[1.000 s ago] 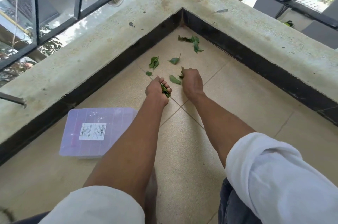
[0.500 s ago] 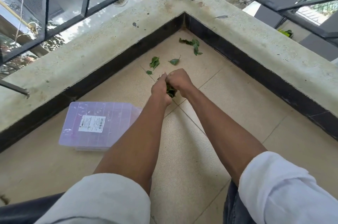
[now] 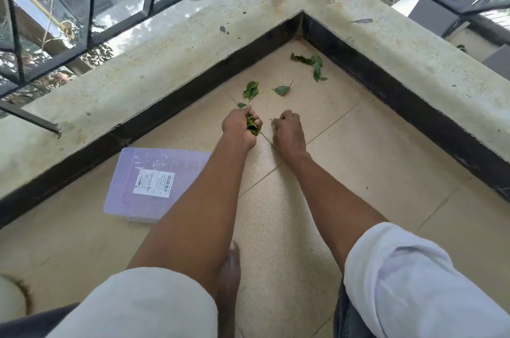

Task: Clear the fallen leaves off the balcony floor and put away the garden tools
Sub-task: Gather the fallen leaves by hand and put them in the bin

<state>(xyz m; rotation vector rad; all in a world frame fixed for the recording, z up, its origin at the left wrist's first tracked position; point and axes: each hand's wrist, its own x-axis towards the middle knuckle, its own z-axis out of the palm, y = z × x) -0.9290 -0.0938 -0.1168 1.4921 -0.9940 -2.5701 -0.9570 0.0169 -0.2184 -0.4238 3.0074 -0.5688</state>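
You are mid-way through leaf gathering on the beige tiled balcony floor (image 3: 358,172), a translucent lilac plastic box (image 3: 154,185) lying closed to your left. Your left hand (image 3: 240,126) keeps a tight grip on a wad of green leaves (image 3: 251,125). Your right hand (image 3: 287,130) is curled low at the tiles; whether it pinches anything, I cannot tell. Next, reach forward for the loose green leaves (image 3: 281,89) nearer the corner.

The white label (image 3: 153,183) (barcode at one edge) on the plastic box (image 3: 143,172) seems too blurred to read.
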